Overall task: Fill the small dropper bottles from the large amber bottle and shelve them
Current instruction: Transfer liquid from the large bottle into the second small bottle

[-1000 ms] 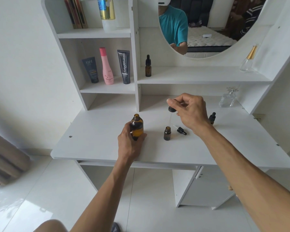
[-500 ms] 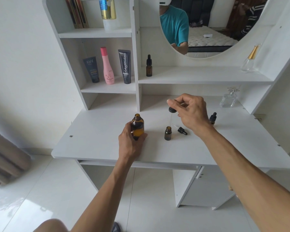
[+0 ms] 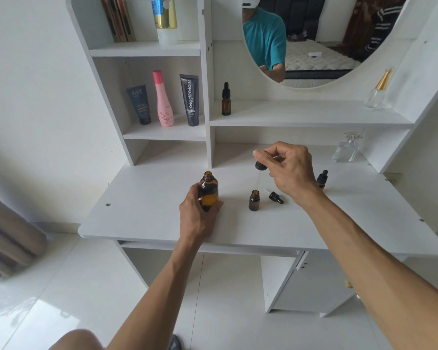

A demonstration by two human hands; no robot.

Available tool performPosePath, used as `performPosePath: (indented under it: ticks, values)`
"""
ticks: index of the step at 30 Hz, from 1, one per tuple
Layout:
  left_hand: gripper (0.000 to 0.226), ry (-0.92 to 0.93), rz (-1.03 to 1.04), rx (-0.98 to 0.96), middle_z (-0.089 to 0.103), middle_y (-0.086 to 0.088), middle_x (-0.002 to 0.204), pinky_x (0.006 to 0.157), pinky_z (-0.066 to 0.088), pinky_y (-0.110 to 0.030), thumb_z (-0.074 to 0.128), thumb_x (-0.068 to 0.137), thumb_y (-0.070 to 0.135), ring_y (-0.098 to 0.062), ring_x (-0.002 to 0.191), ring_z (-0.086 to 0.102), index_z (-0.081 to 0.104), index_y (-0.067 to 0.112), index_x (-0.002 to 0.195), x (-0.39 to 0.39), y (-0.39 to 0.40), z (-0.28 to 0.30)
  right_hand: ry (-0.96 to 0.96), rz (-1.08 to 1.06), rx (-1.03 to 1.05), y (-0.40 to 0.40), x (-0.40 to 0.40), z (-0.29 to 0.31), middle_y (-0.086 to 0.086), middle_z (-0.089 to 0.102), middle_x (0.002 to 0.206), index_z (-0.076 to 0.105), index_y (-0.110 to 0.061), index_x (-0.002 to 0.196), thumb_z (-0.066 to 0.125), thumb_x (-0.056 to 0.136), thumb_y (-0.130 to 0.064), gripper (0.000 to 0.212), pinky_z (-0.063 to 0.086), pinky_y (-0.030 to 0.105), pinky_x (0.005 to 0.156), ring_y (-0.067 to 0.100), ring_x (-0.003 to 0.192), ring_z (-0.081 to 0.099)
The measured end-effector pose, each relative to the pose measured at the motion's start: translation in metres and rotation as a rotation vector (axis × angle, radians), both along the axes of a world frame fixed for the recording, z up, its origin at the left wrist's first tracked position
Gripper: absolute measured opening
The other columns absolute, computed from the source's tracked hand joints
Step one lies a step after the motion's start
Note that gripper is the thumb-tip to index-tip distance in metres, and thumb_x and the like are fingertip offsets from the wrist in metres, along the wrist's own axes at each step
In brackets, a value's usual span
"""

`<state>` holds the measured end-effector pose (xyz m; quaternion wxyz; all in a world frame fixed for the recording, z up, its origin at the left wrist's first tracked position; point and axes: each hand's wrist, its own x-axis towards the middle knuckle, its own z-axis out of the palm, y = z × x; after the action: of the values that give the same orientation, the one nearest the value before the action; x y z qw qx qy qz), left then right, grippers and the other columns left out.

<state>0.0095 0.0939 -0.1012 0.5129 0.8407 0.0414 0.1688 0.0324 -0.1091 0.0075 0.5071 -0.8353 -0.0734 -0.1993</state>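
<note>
Steadying the large amber bottle (image 3: 209, 192) on the table (image 3: 147, 210), the left hand (image 3: 199, 215) wraps its fingers around the lower body, the neck standing open above them. The right hand (image 3: 287, 169) pinches the black bulb of a dropper (image 3: 260, 165), whose glass pipette hangs down toward the uncapped small dropper bottle (image 3: 254, 200) standing just below and between the two hands. A loose dropper cap (image 3: 274, 197) lies on its side right beside that small bottle, under the right wrist. A capped small bottle (image 3: 322, 178) stands behind the right hand, partly hidden by it. One more capped dropper bottle (image 3: 226, 99) already stands on the shelf (image 3: 301, 117) well beyond both hands.

The pipette tip looks to sit very close to the narrow mouth; a slight sideways drift would probably drip liquid onto the table. A nudge from the tip could topple the light, open bottle.
</note>
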Motion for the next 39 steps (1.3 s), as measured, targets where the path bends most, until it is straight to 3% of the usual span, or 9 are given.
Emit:
performPosePath:
  ticks: [11, 17, 22, 25, 29, 32, 39]
  values:
    - [0.043, 0.006, 0.008, 0.016, 0.066, 0.008, 0.102, 0.062, 0.039, -0.004, 0.079, 0.079, 0.026, -0.015, 0.085, 0.065, 0.056, 0.021, 0.115, 0.003, 0.000, -0.002, -0.009, 0.015, 0.030, 0.000, -0.004, 0.004, -0.003, 0.074, 0.069, 0.071, -0.021, 0.072, 0.076, 0.087, -0.032, 0.019, 0.051, 0.026, 0.063, -0.005, 0.052, 0.060]
    - [0.044, 0.010, 0.007, 0.010, 0.064, 0.010, 0.101, 0.063, 0.038, -0.004, 0.079, 0.079, 0.026, -0.014, 0.084, 0.064, 0.056, 0.021, 0.117, 0.002, 0.000, -0.002, -0.033, 0.006, 0.062, -0.002, -0.004, 0.006, -0.007, 0.074, 0.069, 0.070, -0.027, 0.071, 0.077, 0.086, -0.035, 0.018, 0.055, 0.029, 0.065, 0.002, 0.063, 0.068]
    - [0.044, -0.004, 0.001, 0.000, 0.067, 0.007, 0.104, 0.067, 0.042, -0.012, 0.079, 0.079, 0.026, -0.015, 0.086, 0.066, 0.056, 0.022, 0.116, 0.003, 0.001, -0.004, -0.115, 0.004, 0.130, 0.006, -0.003, 0.021, -0.014, 0.075, 0.078, 0.073, -0.029, 0.080, 0.075, 0.087, -0.037, 0.011, 0.061, 0.042, 0.072, 0.006, 0.078, 0.071]
    - [0.043, -0.008, -0.002, -0.003, 0.066, 0.008, 0.103, 0.064, 0.040, -0.005, 0.079, 0.079, 0.025, -0.015, 0.084, 0.065, 0.056, 0.021, 0.116, 0.003, 0.001, -0.004, -0.151, 0.044, 0.174, 0.023, -0.002, 0.034, -0.017, 0.075, 0.082, 0.076, -0.029, 0.086, 0.076, 0.087, -0.038, 0.008, 0.061, 0.045, 0.073, 0.008, 0.082, 0.072]
    - [0.044, -0.013, 0.000, -0.010, 0.065, 0.008, 0.101, 0.064, 0.038, -0.001, 0.078, 0.079, 0.024, -0.014, 0.082, 0.064, 0.056, 0.021, 0.116, 0.002, 0.001, -0.003, -0.171, 0.119, 0.213, 0.053, 0.000, 0.048, -0.012, 0.075, 0.079, 0.075, -0.030, 0.086, 0.076, 0.087, -0.033, 0.003, 0.062, 0.045, 0.071, 0.011, 0.079, 0.073]
    - [0.044, -0.015, -0.004, -0.017, 0.065, 0.009, 0.101, 0.063, 0.039, -0.002, 0.078, 0.079, 0.024, -0.013, 0.081, 0.064, 0.056, 0.022, 0.117, 0.001, 0.001, -0.003, -0.169, 0.157, 0.211, 0.068, 0.000, 0.053, -0.016, 0.073, 0.074, 0.075, -0.025, 0.086, 0.077, 0.087, -0.029, 0.004, 0.063, 0.039, 0.071, 0.002, 0.072, 0.071]
    - [0.045, -0.029, -0.016, -0.027, 0.064, 0.009, 0.101, 0.064, 0.039, -0.003, 0.078, 0.079, 0.021, -0.013, 0.079, 0.062, 0.056, 0.020, 0.118, 0.002, 0.001, -0.002, -0.122, 0.152, 0.123, 0.079, 0.010, 0.040, -0.012, 0.075, 0.080, 0.079, -0.018, 0.091, 0.077, 0.086, -0.035, 0.018, 0.062, 0.041, 0.070, 0.004, 0.075, 0.070]
